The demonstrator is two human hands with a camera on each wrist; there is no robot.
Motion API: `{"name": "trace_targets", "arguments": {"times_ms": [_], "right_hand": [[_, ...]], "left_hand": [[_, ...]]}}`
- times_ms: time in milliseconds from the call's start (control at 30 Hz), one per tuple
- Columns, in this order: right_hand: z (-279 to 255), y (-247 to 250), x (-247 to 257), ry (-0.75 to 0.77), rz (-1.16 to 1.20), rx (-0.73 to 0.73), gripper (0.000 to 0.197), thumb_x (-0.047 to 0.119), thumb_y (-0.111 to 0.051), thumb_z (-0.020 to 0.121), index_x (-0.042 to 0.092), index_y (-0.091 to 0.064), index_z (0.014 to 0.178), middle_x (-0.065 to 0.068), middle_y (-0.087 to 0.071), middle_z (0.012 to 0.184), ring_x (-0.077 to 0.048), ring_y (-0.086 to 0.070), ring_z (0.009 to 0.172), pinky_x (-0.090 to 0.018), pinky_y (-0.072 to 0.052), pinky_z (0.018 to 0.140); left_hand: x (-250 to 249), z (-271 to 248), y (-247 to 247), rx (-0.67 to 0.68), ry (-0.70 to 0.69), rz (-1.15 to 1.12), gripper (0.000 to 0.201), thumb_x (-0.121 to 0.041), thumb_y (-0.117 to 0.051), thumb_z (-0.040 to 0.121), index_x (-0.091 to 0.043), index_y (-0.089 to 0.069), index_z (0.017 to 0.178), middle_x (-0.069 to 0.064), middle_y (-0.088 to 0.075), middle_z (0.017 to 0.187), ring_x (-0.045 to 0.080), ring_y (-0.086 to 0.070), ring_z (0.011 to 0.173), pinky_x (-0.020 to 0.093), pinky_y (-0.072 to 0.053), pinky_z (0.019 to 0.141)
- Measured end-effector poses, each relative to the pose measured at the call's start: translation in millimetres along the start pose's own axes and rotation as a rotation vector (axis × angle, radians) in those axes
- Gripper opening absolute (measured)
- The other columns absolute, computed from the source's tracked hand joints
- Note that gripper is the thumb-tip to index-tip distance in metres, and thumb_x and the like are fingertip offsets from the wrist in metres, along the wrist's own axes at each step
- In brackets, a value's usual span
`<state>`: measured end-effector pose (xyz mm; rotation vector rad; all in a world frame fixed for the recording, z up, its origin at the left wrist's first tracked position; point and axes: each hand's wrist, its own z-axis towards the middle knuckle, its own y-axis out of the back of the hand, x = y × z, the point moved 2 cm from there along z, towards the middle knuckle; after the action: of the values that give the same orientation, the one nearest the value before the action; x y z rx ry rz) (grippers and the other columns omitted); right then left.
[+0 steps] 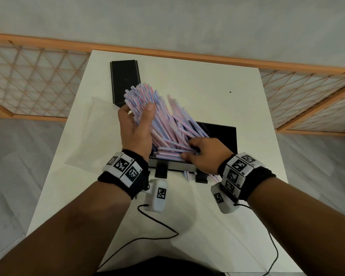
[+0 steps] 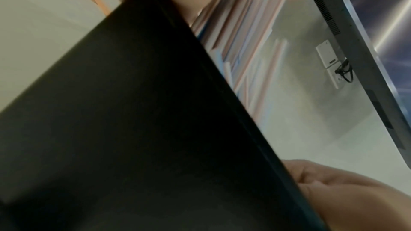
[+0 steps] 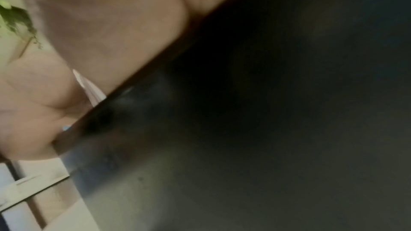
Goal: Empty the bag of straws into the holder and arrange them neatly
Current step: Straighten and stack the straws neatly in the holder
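the left hand (image 1: 136, 128) holds a thick bundle of pink and blue striped straws (image 1: 147, 104), thumb on top and fingers curled around it; the bundle is tilted, its far ends raised, its near ends down in the black holder (image 1: 225, 134) on the white table (image 1: 207, 86). the right hand (image 1: 206, 154) is at the near side of the holder, fingers curled on the lower ends of the straws. a clear plastic bag (image 1: 92, 136) lies flat on the table, left of the holder. a black lid (image 1: 125, 80) lies farther back.
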<state>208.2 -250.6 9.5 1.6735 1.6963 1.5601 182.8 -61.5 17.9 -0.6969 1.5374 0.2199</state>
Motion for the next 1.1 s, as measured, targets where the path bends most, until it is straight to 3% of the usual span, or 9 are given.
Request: {"name": "trace_targets", "arguments": {"times_ms": [200,367,500,600,700,767,900,1033,1100], "right_hand": [[9,-3,13,-0.063,-0.080,0.128,0.040,0.063,-0.049,0.092,0.029,-0.041,0.073,0.007,-0.049,0.071,-0.007,-0.045,0.065,-0.023,-0.032,0.055],[19,0,18,-0.076,0.049,0.152,0.032,0.061,-0.061,0.086,0.030,-0.056,0.084,0.010,-0.055,0.076,-0.013,-0.056,0.075,-0.026,-0.040,0.063],[14,9,24,-0.010,0.091,0.037,0.032,0.055,-0.056,0.092,0.033,-0.048,0.070,0.010,-0.049,0.060,-0.004,-0.050,0.057,-0.022,-0.037,0.055],[9,18,34,0.131,0.104,-0.075,0.028,0.047,-0.055,0.095,0.037,-0.042,0.072,0.011,-0.050,0.063,-0.002,-0.048,0.059,-0.024,-0.038,0.059],[9,20,41,0.245,0.089,-0.179,0.015,0.040,-0.057,0.096,0.028,-0.051,0.089,0.012,-0.049,0.068,0.000,-0.046,0.059,-0.020,-0.031,0.055],[11,21,42,0.272,0.098,-0.235,0.028,0.037,-0.059,0.096,0.012,-0.055,0.108,0.006,-0.051,0.070,-0.004,-0.045,0.059,-0.023,-0.030,0.055],[10,29,46,0.341,0.203,-0.295,0.046,0.040,-0.060,0.093,0.013,-0.051,0.130,-0.002,-0.065,0.096,-0.020,-0.060,0.082,-0.031,-0.047,0.071],[6,43,49,0.381,0.243,-0.379,0.046,0.043,-0.058,0.090,0.008,-0.053,0.120,-0.002,-0.063,0.088,-0.022,-0.058,0.075,-0.028,-0.047,0.068],[7,43,48,0.348,0.162,-0.295,0.039,0.041,-0.061,0.091,0.008,-0.058,0.112,-0.003,-0.062,0.085,-0.025,-0.057,0.075,-0.031,-0.044,0.066]], "left_hand": [[1,-2,0,0.012,0.000,0.017,0.076,-0.057,-0.067,0.073,-0.007,-0.047,0.127,-0.005,-0.066,0.109,0.003,-0.067,0.098,0.027,-0.053,0.089],[-3,-4,-1,0.013,-0.035,0.112,0.076,-0.061,-0.069,0.074,-0.011,-0.046,0.126,-0.005,-0.063,0.115,0.005,-0.065,0.105,0.037,-0.052,0.099],[-13,-1,1,-0.071,-0.045,0.058,0.089,-0.064,-0.069,0.069,-0.013,-0.039,0.134,0.012,-0.058,0.132,0.020,-0.060,0.119,0.032,-0.051,0.098],[-23,-2,-5,-0.085,-0.023,-0.001,0.097,-0.064,-0.070,0.064,-0.009,-0.036,0.137,0.013,-0.056,0.134,0.018,-0.060,0.118,0.029,-0.052,0.097],[-26,-8,-12,-0.048,-0.054,0.006,0.088,-0.056,-0.074,0.067,-0.007,-0.040,0.132,0.004,-0.062,0.122,0.012,-0.066,0.109,0.038,-0.055,0.100],[-22,-13,-14,-0.029,-0.049,0.018,0.087,-0.054,-0.075,0.067,-0.008,-0.041,0.132,-0.002,-0.062,0.118,0.007,-0.067,0.106,0.039,-0.055,0.100],[-20,-13,-13,-0.062,0.000,-0.008,0.090,-0.058,-0.075,0.064,-0.009,-0.042,0.132,0.001,-0.063,0.121,0.011,-0.068,0.108,0.043,-0.055,0.100],[-23,-10,-14,-0.063,-0.009,-0.035,0.090,-0.059,-0.073,0.065,-0.006,-0.042,0.131,0.000,-0.061,0.116,0.012,-0.066,0.107,0.038,-0.055,0.098],[-24,-8,-15,-0.059,-0.003,-0.066,0.089,-0.058,-0.073,0.063,-0.006,-0.042,0.129,0.000,-0.059,0.114,0.013,-0.064,0.107,0.036,-0.053,0.098]]}}
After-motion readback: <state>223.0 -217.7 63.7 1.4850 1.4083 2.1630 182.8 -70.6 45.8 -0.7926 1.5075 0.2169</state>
